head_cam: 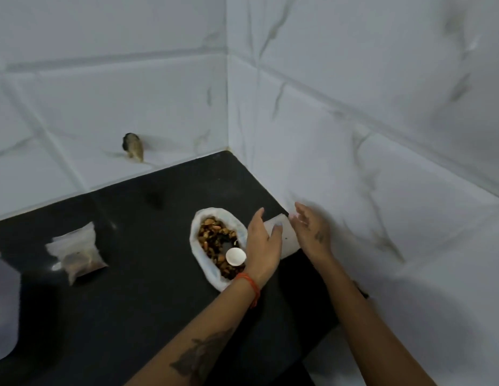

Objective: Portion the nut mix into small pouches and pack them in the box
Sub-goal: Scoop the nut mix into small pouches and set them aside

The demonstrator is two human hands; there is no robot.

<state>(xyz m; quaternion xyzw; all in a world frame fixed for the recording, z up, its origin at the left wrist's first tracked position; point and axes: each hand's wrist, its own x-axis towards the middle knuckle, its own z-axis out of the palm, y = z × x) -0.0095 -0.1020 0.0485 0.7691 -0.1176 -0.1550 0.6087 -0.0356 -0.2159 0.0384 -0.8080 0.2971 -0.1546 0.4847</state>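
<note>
An open white bag of nut mix (215, 240) lies on the black counter (131, 288), with a small white scoop (235, 256) resting in the nuts. Right of it, against the wall, lies a stack of empty clear pouches (287, 240). My left hand (263, 246) hovers over the stack's left side with fingers spread and relaxed, holding nothing. My right hand (309, 229) is above the stack's right side, fingers open and blurred. A filled clear pouch (77, 253) sits at the left of the counter.
Tiled walls (354, 135) meet in a corner behind the counter. A hole with a brown fitting (134, 149) is in the left wall. A white container (3, 307) is cut off at the left edge. The counter's front edge runs at the lower right.
</note>
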